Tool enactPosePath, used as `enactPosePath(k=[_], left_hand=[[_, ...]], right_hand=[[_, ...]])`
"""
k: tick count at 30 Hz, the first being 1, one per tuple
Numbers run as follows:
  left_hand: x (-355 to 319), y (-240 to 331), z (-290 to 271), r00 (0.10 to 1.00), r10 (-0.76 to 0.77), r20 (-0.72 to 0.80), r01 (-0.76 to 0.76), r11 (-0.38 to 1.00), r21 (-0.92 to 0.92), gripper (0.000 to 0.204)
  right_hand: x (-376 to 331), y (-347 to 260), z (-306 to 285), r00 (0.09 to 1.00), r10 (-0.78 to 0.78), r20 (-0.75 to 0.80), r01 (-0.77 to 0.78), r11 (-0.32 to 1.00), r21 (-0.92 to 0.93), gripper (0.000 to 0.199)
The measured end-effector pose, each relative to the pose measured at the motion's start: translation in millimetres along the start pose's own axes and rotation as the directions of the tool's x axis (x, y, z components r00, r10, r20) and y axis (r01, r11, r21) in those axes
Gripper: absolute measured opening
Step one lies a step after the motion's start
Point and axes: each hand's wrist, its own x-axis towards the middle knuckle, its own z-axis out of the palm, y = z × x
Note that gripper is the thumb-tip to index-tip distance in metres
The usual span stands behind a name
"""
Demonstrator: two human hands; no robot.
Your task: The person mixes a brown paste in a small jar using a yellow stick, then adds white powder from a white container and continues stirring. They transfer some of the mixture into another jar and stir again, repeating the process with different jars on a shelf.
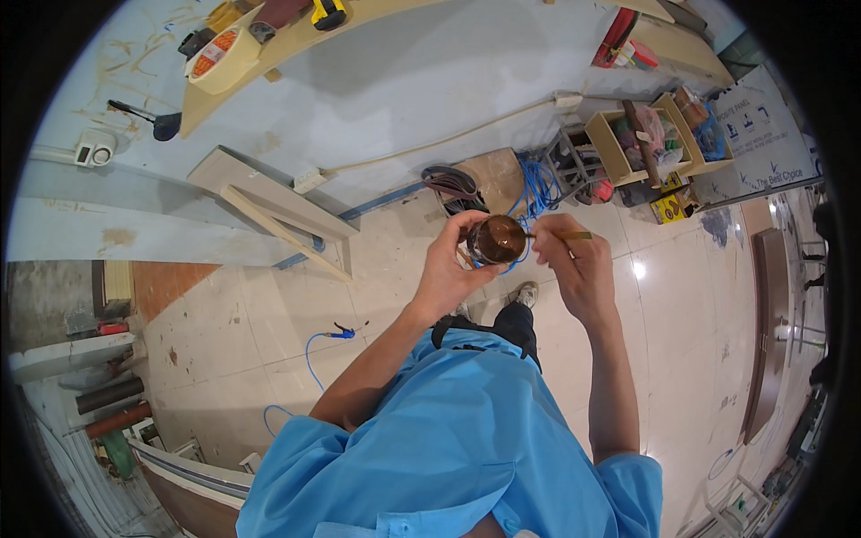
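Observation:
My left hand [448,268] is wrapped round a small round can [496,239], held up in front of my waist. Its open top faces me, and glossy brown liquid, like paint or stain, shows inside. Close to the right of the can, my right hand [578,265] pinches a thin stick-like tool [575,236] with a yellow-brown handle. The dark end of this tool comes near the can's rim, too small to tell whether it is a brush. Below the can, my shoes and dark trousers show above the tiled floor.
Wooden boards [285,199] lean on the wall at left. By the wall lie sanding belts [448,186] and a coiled blue hose [539,186]. Filled wooden boxes [619,143] stand at the far right. Another blue hose [309,357] crosses the floor. A brown panel [767,332] is at right.

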Motion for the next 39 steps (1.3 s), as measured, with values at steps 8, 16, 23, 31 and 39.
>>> enactPosePath(k=[8,16,23,31,39], left_hand=[[-0.9,-0.3,-2.4,1.000,-0.003,-0.008,0.003,1.000,0.027,0.079],[-1.2,-6.2,-8.5,0.999,0.026,-0.024,-0.025,0.999,0.041,0.078],[1.0,-5.5,-8.8,0.999,0.031,-0.044,-0.030,0.999,0.016,0.081],[4.1,-7.3,-7.1,0.993,0.103,-0.055,-0.098,0.991,0.088,0.080],[4.7,-7.6,-7.0,0.992,0.110,-0.062,-0.103,0.989,0.105,0.080]], right_hand=[[-8.1,8.0,5.9,0.998,0.036,-0.056,-0.027,0.987,0.156,0.026],[-13.7,11.7,10.2,0.988,0.155,-0.029,-0.145,0.968,0.207,0.027],[-13.0,-0.3,10.5,0.998,0.000,-0.061,0.003,0.999,0.038,0.018],[-8.8,-10.1,8.4,0.996,0.084,-0.034,-0.084,0.996,0.007,0.018],[-6.0,-2.2,13.2,0.992,0.094,-0.090,-0.070,0.968,0.240,0.022]])
